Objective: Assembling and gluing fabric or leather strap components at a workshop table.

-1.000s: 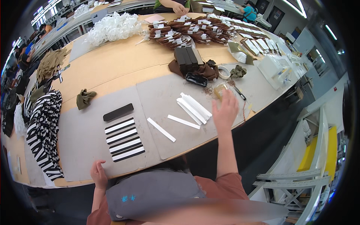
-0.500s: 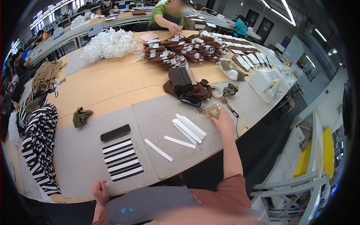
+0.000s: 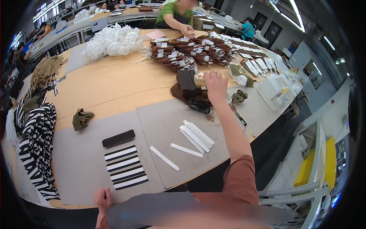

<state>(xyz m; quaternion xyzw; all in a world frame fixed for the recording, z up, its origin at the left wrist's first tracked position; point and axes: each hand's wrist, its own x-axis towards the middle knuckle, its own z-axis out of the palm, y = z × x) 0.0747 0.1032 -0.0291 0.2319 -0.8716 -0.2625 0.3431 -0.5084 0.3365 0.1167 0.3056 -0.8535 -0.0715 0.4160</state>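
Stretched far over the table, my right hand (image 3: 215,86) is closed around a yellowish translucent block (image 3: 199,79). It is beside the stack of dark blocks or strips (image 3: 186,81) that rests on brown cloth. My left hand (image 3: 103,200) is curled closed at the table's front edge, with nothing visible in it. Ahead of it lie several black strips with white bands (image 3: 124,164), in a row below a plain black strip bundle (image 3: 119,138). To their right are two single white strips (image 3: 164,158) (image 3: 187,150) and a pile of white strips (image 3: 197,136).
A black tray (image 3: 199,106), white tape roll (image 3: 228,97) and dark-handled tool (image 3: 240,118) lie right. Green cloth (image 3: 82,119) and a black-and-white striped heap (image 3: 38,149) lie left. Behind are white ribbon (image 3: 112,41) and brown bundles (image 3: 190,51). A co-worker's hand (image 3: 187,31) reaches over them.
My right hand has lifted the yellowish block from beside the tool and carried it away from me, up to the dark stack. My left hand stays closed near the edge.
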